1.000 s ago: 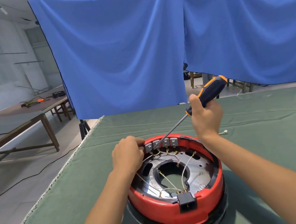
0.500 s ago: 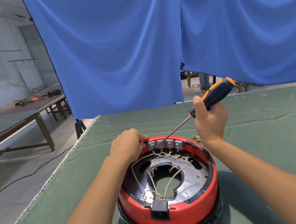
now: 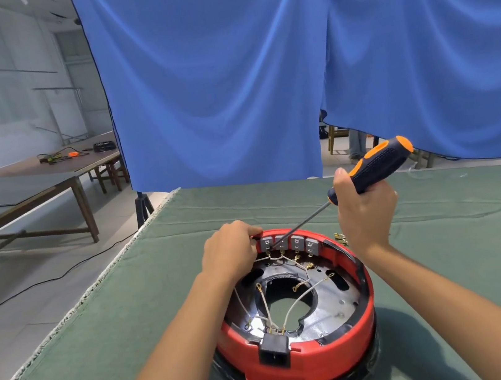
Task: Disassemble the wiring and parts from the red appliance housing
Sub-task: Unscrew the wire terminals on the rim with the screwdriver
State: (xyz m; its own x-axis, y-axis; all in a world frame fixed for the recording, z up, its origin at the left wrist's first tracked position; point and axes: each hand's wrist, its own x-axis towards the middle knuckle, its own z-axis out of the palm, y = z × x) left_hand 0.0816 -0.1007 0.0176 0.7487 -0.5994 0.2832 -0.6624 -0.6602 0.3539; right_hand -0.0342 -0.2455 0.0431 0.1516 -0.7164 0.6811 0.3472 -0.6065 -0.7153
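A round red appliance housing (image 3: 333,359) lies open side up on the green table cloth (image 3: 103,342). Inside it are a dark metal plate, several thin white wires (image 3: 295,305) with brass terminals, a black socket (image 3: 274,350) at the near rim and a row of grey terminal blocks (image 3: 296,243) at the far rim. My left hand (image 3: 230,251) grips the far left rim beside the blocks. My right hand (image 3: 366,211) holds an orange-and-black screwdriver (image 3: 372,165), its tip resting at the leftmost blocks.
Small brass terminals (image 3: 341,238) lie on the cloth just behind the housing by my right wrist. Blue sheets (image 3: 210,82) hang behind the table. The table's left edge (image 3: 75,310) drops to the floor, where a cable runs. A wooden bench (image 3: 31,190) stands far left.
The view has shifted, so the housing sits slightly lower and to the right. My right hand has raised the screwdriver handle a little, tip still at the terminal blocks. Left hand keeps its grip.
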